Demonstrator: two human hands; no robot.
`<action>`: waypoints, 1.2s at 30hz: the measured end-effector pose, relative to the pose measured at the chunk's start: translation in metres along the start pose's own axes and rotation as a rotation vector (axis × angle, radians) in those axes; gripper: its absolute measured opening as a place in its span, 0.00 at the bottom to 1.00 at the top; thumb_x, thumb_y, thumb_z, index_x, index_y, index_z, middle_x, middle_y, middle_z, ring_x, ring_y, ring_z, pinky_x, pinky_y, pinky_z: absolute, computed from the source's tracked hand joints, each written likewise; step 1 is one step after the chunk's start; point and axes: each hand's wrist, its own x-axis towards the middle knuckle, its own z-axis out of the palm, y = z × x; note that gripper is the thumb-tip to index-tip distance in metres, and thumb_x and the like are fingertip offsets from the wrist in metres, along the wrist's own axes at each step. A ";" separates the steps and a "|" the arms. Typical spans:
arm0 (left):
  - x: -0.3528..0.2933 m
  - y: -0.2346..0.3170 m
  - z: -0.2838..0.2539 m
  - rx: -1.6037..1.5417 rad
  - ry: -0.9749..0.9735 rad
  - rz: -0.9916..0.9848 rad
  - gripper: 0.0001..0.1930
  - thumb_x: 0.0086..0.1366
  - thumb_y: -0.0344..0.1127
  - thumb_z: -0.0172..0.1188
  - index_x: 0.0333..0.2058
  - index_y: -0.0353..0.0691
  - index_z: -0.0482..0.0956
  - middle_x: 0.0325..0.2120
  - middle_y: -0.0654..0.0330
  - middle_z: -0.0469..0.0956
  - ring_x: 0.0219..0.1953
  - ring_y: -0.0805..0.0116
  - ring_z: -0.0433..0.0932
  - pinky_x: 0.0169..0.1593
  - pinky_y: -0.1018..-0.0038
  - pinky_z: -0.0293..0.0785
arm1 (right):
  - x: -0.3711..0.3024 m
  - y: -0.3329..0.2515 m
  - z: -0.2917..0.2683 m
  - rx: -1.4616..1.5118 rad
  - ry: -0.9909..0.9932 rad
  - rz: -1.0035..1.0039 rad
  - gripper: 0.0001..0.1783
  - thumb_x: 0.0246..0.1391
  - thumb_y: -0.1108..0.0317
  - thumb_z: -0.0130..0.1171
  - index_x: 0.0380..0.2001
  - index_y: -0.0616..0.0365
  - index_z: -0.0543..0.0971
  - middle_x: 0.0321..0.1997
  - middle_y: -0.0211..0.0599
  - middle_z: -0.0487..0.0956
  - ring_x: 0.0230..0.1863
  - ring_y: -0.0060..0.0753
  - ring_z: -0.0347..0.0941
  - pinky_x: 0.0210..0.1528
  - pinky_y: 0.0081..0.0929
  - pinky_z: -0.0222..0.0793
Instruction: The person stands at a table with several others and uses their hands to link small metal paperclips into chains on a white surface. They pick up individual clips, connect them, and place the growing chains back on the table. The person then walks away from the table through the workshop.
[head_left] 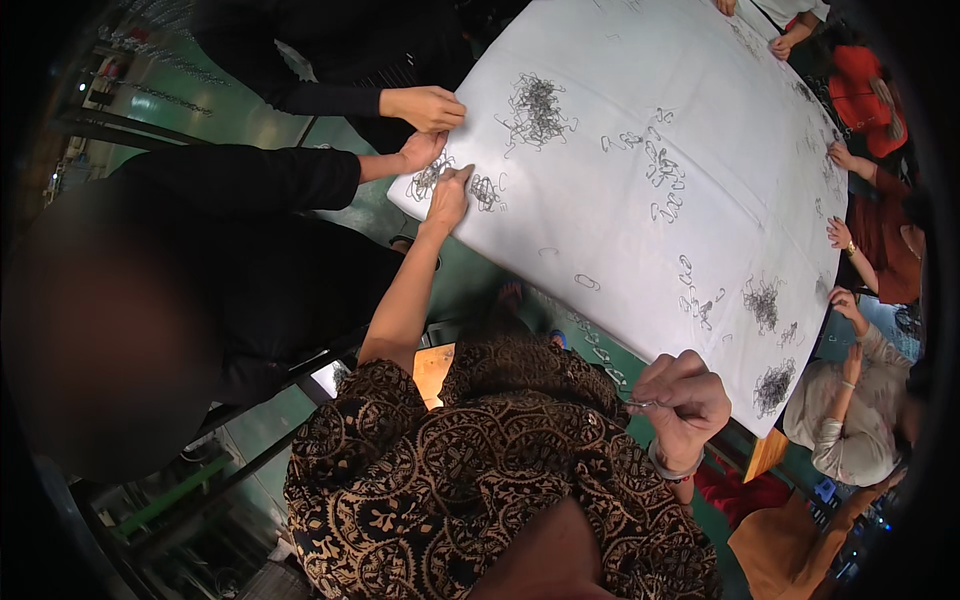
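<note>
My left hand [448, 203] reaches to the near left corner of the white-covered table [570, 200]. Its fingers are drawn together beside a small pile of bent wire pieces [486, 192]; whatever they may hold cannot be made out. Raised in front of my body, off the table's near edge, my right hand [685, 408] pinches a small silvery wire piece [641, 404]. On the cloth between my hands lies a loose wire loop [587, 282]. A larger tangled heap of wire pieces [538, 110] sits farther back.
Close on my left, a person in black has a hand [422, 150] at the same corner; another dark-sleeved hand [425, 107] is just behind. More wire heaps [762, 303] lie to the right. Several people work along the far right edge, one in grey [850, 430].
</note>
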 end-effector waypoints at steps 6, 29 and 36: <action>0.010 -0.004 0.008 -0.119 -0.088 -0.070 0.24 0.48 0.13 0.49 0.44 0.39 0.79 0.34 0.45 0.76 0.37 0.50 0.77 0.45 0.64 0.72 | 0.005 -0.003 -0.003 -0.015 0.009 -0.008 0.06 0.48 0.83 0.60 0.30 0.69 0.73 0.28 0.46 0.74 0.24 0.34 0.73 0.25 0.26 0.71; 0.049 0.035 0.001 0.129 -0.382 0.017 0.09 0.52 0.37 0.64 0.30 0.40 0.83 0.29 0.50 0.81 0.34 0.56 0.80 0.39 0.66 0.75 | -0.006 -0.011 0.002 -0.007 0.136 -0.045 0.05 0.49 0.81 0.60 0.28 0.68 0.73 0.27 0.47 0.75 0.23 0.33 0.72 0.24 0.26 0.71; 0.036 0.043 0.026 0.279 -0.295 -0.060 0.09 0.50 0.40 0.64 0.26 0.41 0.84 0.25 0.51 0.81 0.30 0.53 0.80 0.38 0.64 0.76 | -0.006 -0.009 0.006 -0.003 0.155 -0.029 0.06 0.49 0.81 0.60 0.29 0.68 0.73 0.27 0.46 0.74 0.23 0.33 0.72 0.24 0.26 0.71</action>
